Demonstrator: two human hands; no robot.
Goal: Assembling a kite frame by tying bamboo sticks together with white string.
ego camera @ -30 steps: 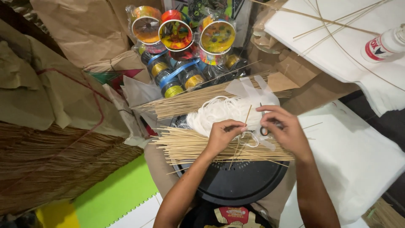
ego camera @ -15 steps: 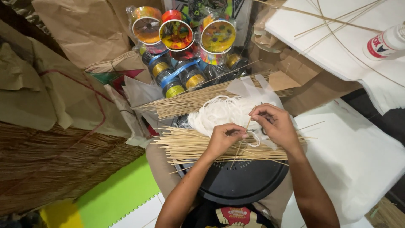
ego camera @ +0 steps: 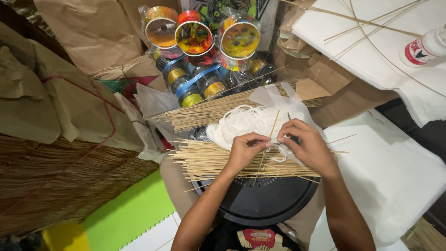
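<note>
Two bare forearms reach up from the bottom edge over a round black tray that lies nearest the person, its perforated top partly covered by a loose bundle of thin bamboo sticks laid across it from left to right. Just above that bundle the hands meet: the left hand has thumb and forefinger pinched together on a single thin stick, which rises slanting up and slightly right from between the fingertips, while its lower end runs down across the bundle. The right hand sits just beside it, fingertips closed together against the same spot, pinching a strand of white string that loops below the fingers; whether it also grips the stick I cannot tell. Behind the hands lies a loose heap of white cord on a pale plastic sheet, and beyond that a second bundle of sticks slants upward to the right. Farther off stand colourful spools wrapped in clear film, with crumpled brown paper to the left, white paper sheets to the right, and a white bottle at the far right corner
</note>
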